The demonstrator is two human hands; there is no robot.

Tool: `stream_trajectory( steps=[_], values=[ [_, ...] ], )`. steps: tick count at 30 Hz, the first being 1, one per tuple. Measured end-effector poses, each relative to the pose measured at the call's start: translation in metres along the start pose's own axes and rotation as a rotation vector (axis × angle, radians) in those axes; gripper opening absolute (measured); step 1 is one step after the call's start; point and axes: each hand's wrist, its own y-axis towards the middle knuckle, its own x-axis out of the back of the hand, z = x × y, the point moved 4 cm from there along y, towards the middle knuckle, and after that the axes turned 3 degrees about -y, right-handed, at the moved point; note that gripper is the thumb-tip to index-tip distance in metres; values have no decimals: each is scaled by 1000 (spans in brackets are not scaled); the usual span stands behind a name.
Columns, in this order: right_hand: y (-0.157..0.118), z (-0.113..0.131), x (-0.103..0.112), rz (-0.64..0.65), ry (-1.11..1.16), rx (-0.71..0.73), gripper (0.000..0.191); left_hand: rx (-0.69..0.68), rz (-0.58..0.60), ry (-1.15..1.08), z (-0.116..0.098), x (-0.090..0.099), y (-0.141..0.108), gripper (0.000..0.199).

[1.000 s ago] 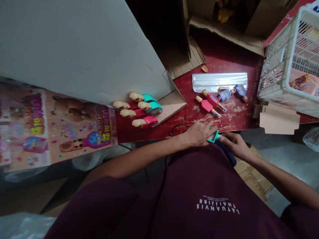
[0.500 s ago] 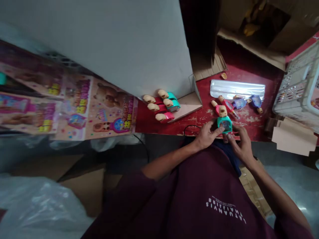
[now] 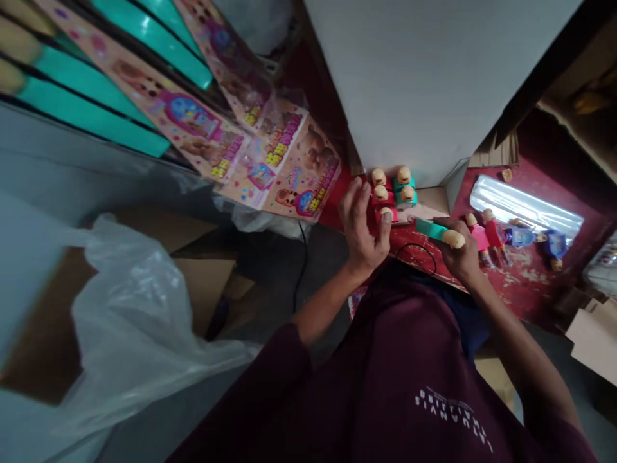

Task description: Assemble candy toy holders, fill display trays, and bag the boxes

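Note:
My right hand grips a teal toy with a cream bear head, held tilted above the red table's front edge. The bear head points towards my right wrist. My left hand is open, its fingers spread beside a cluster of similar toys. In that cluster, red toys stand in a column next to teal ones, bear heads up. My left fingertips are close to the nearest red toy; whether they touch it I cannot tell. Right of my right hand lie pink-red toys and purple-blue toys.
A tall pale panel rises behind the cluster. Clear plastic sleeves lie on the red table. Printed bear cartons stand at left, with teal toys beyond. A black cable hangs off the edge; a plastic bag sits below.
My left hand has let go of the teal toy and moved left to the cluster. My right hand has carried the toy left and turned it over. The view has swung left.

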Motion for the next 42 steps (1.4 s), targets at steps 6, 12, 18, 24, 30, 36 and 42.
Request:
stream_trajectory(
  steps=[6, 12, 18, 24, 30, 36, 42],
  values=[
    [18, 2, -24, 170, -103, 219, 31, 114, 169, -163, 36, -30, -2, 62],
    [32, 12, -20, 353, -148, 302, 31, 153, 184, -343, 46, -36, -4, 65],
    [65, 8, -28, 463, -174, 209, 26, 231, 219, -407, 47, -39, -5, 68],
    [62, 2, -46, 445, -204, 77, 19, 224, 198, -392, 46, -37, -5, 65],
    [29, 6, -60, -23, -161, -94, 50, 237, 210, -288, 49, -37, -7, 68],
    [37, 5, -87, -32, -237, -207, 38, 200, 189, -305, 52, -38, -13, 68],
    [10, 7, -64, -58, -179, -202, 35, 170, 115, -232, 39, -26, -16, 63]
  ],
)
